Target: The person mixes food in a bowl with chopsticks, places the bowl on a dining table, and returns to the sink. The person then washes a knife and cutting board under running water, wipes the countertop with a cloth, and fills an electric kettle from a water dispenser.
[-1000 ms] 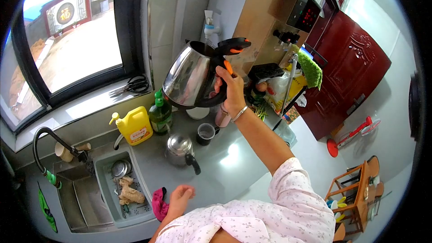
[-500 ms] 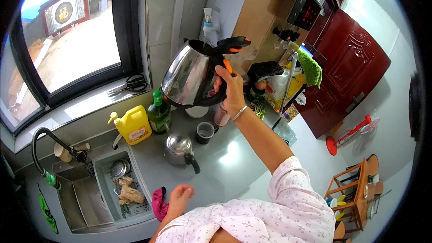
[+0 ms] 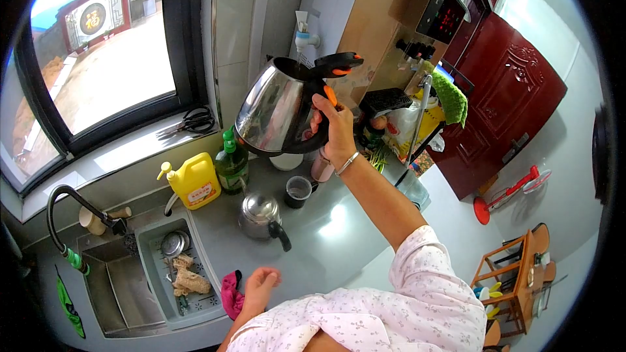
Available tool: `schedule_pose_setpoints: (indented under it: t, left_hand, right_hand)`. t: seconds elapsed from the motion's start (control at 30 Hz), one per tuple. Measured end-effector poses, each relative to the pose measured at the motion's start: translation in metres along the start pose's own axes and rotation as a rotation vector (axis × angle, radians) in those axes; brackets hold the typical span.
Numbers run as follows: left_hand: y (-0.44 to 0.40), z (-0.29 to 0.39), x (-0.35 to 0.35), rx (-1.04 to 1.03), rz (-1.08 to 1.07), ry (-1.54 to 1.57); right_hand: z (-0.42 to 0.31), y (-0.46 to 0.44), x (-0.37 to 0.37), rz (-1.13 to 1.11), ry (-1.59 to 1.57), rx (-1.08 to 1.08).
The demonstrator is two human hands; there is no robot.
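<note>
My right hand (image 3: pixel 336 129) is wrapped round the black handle of a shiny steel electric kettle (image 3: pixel 270 111), holding it up above the counter. The kettle's black-and-orange lid (image 3: pixel 337 64) stands open. Over its mouth is a small white-and-blue tap (image 3: pixel 303 38), with what looks like a thin stream of water running in. Low in front of my body, my left hand (image 3: pixel 262 285) has its fingers curled in, and nothing shows in them. Beside it lies a magenta cloth (image 3: pixel 232 294). A small steel teapot (image 3: pixel 259 215) and a dark-based cup (image 3: pixel 298 191) stand on the counter below the kettle.
At the left is a steel sink (image 3: pixel 120 293) with a grey drain basket (image 3: pixel 156 280) and a black faucet (image 3: pixel 59 205). A yellow jug (image 3: pixel 197 186) and a green bottle (image 3: pixel 231 166) stand near the wall. Scissors (image 3: pixel 195 119) lie on the windowsill.
Almost nothing differs. The kettle stays held under the tap, shifted only very slightly, and my left hand keeps its place.
</note>
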State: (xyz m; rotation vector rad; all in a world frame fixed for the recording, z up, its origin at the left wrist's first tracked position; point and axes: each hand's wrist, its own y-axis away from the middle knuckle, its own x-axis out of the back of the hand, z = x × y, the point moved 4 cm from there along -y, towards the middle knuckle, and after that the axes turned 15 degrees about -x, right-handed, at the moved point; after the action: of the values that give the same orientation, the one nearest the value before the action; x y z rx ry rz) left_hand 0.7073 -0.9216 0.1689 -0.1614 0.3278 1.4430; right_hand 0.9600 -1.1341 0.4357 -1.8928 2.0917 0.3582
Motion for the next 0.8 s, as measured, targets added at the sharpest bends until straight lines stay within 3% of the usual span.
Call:
schedule_pose_setpoints:
  t: [0.8]
  left_hand:
    - [0.0014, 0.0021, 0.0013, 0.004, -0.006, -0.008]
  right_hand:
    - [0.0004, 0.0002, -0.0018, -0.002, 0.027, 0.004]
